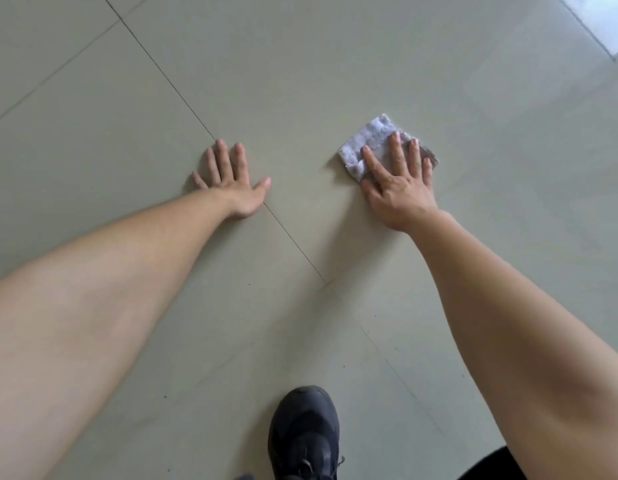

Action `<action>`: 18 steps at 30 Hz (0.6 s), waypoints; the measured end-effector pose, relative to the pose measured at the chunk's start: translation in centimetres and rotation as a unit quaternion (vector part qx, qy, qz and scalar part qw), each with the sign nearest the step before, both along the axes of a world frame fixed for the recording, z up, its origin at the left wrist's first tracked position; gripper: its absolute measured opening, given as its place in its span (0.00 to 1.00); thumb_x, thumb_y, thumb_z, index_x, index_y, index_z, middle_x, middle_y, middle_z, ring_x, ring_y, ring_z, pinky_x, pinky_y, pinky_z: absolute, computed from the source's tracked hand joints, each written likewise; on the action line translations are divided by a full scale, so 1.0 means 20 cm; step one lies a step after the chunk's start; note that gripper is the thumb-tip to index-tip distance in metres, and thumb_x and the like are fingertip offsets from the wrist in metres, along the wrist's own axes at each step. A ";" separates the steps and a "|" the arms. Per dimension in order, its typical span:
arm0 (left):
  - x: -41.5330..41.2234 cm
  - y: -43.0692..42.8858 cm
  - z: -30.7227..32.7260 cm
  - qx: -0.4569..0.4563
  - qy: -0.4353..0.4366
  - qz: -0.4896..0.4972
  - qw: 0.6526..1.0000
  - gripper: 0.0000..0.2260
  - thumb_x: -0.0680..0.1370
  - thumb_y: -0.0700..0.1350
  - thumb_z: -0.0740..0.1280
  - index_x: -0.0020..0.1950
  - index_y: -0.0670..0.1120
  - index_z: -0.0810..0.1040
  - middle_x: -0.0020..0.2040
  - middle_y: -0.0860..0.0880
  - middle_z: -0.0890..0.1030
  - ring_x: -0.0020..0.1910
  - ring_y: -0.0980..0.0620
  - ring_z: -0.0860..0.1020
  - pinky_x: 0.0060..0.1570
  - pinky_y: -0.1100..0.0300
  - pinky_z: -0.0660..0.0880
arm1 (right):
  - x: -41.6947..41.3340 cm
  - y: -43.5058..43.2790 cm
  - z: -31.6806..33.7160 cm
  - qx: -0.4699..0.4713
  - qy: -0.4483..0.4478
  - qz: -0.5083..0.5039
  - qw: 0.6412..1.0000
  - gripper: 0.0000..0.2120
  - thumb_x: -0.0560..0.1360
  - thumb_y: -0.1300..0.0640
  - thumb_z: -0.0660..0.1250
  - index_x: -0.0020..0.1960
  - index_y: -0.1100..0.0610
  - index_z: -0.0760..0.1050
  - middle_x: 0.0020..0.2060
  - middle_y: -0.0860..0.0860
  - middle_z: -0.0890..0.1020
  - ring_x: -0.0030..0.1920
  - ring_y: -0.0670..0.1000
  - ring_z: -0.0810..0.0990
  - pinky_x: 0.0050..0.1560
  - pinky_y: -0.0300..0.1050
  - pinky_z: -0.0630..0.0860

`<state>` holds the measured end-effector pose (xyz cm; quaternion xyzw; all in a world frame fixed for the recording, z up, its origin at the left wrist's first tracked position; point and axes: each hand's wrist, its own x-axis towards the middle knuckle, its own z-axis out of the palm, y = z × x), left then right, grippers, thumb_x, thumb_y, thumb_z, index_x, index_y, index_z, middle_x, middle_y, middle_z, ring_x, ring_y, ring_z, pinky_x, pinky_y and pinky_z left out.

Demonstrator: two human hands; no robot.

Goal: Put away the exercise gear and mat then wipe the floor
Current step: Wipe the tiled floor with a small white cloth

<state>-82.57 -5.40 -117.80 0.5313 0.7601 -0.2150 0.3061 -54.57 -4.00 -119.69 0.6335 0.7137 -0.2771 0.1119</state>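
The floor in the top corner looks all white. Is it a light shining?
Head view: yes, likely light reflecting off the glossy floor, washing that tile out; head view: only faint, soft shadows sit beside the left hand and the cloth under the right hand, so lighting is diffuse.

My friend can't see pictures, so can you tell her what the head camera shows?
A person's right hand presses a small crumpled white cloth flat against a pale tiled floor. The left hand rests flat on the tiles beside it, fingers spread. A black shoe shows at the bottom edge.
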 end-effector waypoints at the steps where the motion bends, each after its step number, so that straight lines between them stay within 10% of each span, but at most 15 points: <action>1: -0.01 -0.02 -0.04 0.022 -0.007 0.002 1.000 0.35 0.81 0.64 0.47 0.78 0.50 0.31 0.76 0.45 0.28 0.76 0.45 0.29 0.72 0.36 0.35 | -0.02 0.04 -0.01 -0.002 0.004 -0.015 1.000 0.26 0.82 0.38 0.46 0.79 0.34 0.45 0.80 0.49 0.36 0.79 0.57 0.32 0.77 0.58 0.33; 12: -0.04 -0.05 -0.04 0.030 -0.033 0.000 0.999 0.35 0.81 0.63 0.47 0.78 0.50 0.32 0.77 0.44 0.29 0.76 0.43 0.29 0.70 0.36 0.32 | -0.13 0.28 0.10 -0.022 -0.077 0.026 0.996 0.26 0.83 0.39 0.46 0.79 0.39 0.48 0.81 0.54 0.41 0.79 0.64 0.40 0.77 0.62 0.48; 18: -0.05 -0.05 -0.03 0.042 -0.055 0.008 0.998 0.34 0.81 0.60 0.50 0.79 0.50 0.34 0.78 0.45 0.31 0.76 0.44 0.31 0.70 0.35 0.33 | -0.26 -0.21 0.11 0.002 0.004 0.289 0.957 0.27 0.80 0.45 0.49 0.78 0.47 0.60 0.80 0.60 0.54 0.77 0.72 0.50 0.73 0.73 0.55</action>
